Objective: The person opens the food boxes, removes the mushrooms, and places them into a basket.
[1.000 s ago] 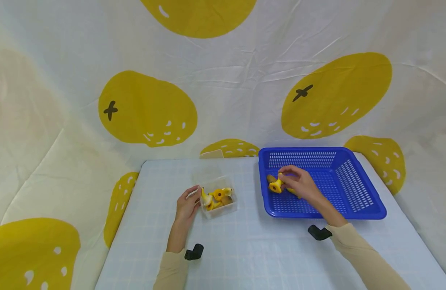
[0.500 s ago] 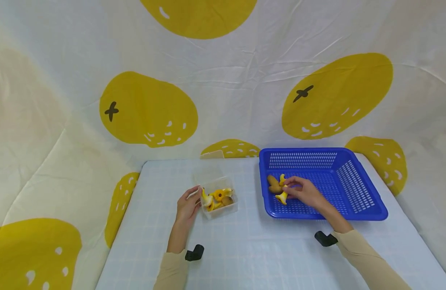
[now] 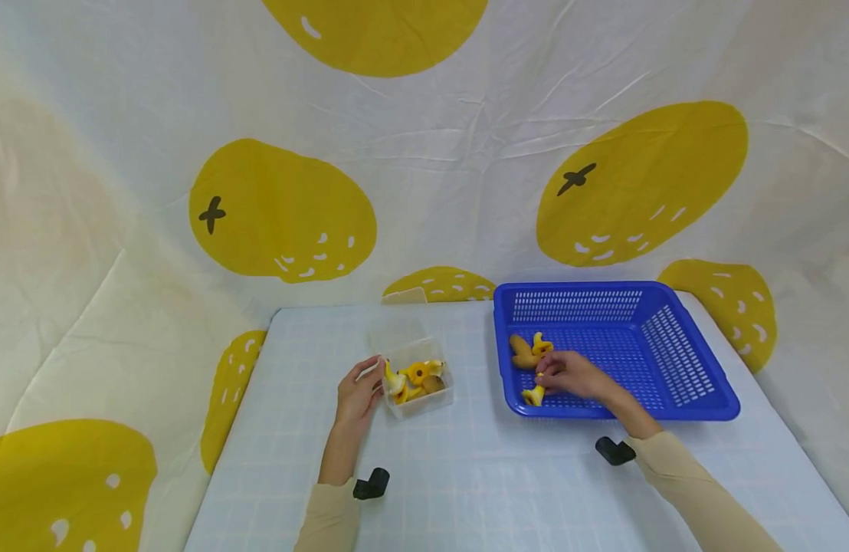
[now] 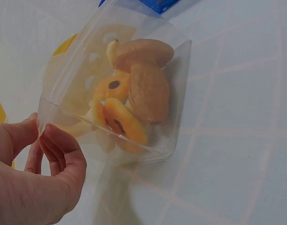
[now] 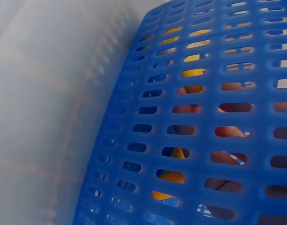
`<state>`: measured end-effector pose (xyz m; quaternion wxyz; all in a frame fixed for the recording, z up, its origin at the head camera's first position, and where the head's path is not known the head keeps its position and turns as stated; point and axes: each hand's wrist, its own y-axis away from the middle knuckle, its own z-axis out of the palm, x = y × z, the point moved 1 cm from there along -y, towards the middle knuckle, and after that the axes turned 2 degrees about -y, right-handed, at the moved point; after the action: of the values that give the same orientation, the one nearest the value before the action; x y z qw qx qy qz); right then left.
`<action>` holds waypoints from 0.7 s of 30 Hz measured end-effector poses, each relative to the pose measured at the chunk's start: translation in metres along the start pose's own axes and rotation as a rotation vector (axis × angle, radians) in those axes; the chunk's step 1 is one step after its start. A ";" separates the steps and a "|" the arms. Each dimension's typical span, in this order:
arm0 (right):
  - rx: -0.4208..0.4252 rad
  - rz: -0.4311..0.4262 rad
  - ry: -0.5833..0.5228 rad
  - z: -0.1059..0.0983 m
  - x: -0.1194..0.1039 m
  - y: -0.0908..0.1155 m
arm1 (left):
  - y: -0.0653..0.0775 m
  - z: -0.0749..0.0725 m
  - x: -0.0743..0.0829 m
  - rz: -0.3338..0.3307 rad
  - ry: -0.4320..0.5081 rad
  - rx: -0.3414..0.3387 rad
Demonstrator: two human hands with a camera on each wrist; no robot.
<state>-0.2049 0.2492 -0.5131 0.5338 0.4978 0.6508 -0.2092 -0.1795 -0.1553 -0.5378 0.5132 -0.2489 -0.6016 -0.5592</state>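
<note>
My left hand [image 3: 355, 392] pinches the left wall of a clear plastic box [image 3: 424, 404] between thumb and fingers. Inside lie several yellow trumpet-shaped mushrooms [image 3: 395, 377] and a brown mushroom [image 4: 148, 89] with a wide cap, best seen in the left wrist view. Over at the blue basket [image 3: 645, 360], the fingertips of my right hand [image 3: 575, 374] pinch the stem of a yellow trumpet-shaped mushroom [image 3: 533, 396], flared end down near the front left corner. Behind it in the basket rest another yellow mushroom [image 3: 542, 343] and a brown mushroom [image 3: 525, 359]. Slotted basket wall hides most of the right hand in the right wrist view.
The box's clear lid [image 3: 395, 331] lies folded back behind it. A pale checked cloth [image 3: 459, 475] covers the table, and a white curtain with yellow fruit prints [image 3: 452, 192] hangs at the far edge.
My right hand has brought the yellow mushroom forward, from the basket's left middle toward its front left corner, uncovering the brown mushroom and another yellow one. The left hand stays at the box.
</note>
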 end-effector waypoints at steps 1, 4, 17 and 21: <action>-0.004 0.000 0.019 0.000 0.000 0.000 | 0.000 0.000 0.000 -0.001 0.002 0.001; 0.003 -0.001 0.100 -0.001 0.000 -0.001 | 0.000 -0.001 0.001 0.003 0.010 -0.004; 0.084 -0.153 0.157 0.000 -0.026 0.004 | 0.004 -0.001 0.003 -0.006 -0.008 -0.023; 0.127 -0.183 0.117 0.006 -0.037 0.000 | 0.003 -0.001 0.004 0.000 -0.006 -0.022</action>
<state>-0.2042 0.2289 -0.4817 0.4410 0.4805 0.7090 -0.2682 -0.1778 -0.1564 -0.5333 0.5085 -0.2564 -0.5969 -0.5652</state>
